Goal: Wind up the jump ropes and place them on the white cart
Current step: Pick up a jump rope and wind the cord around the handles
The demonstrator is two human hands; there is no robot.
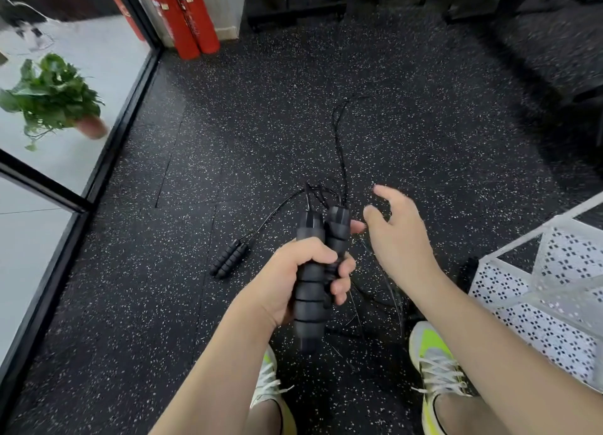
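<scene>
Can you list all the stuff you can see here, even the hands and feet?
held handles: two, black, side by side in the left hand
cord: black, trailing over the floor
floor handles: two, black, lying together left of the hand
cart: one, white, perforated, right edge
plant: one, green, pink pot, behind the glass at left
cylinders: two, red, top left
floor: black, speckled
shoes: two, white and yellow, bottom
left hand: grips the held handles
right hand: open, empty

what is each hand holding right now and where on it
The left hand grips a pair of black jump rope handles together around their middles. The right hand is open and holds nothing.
</scene>
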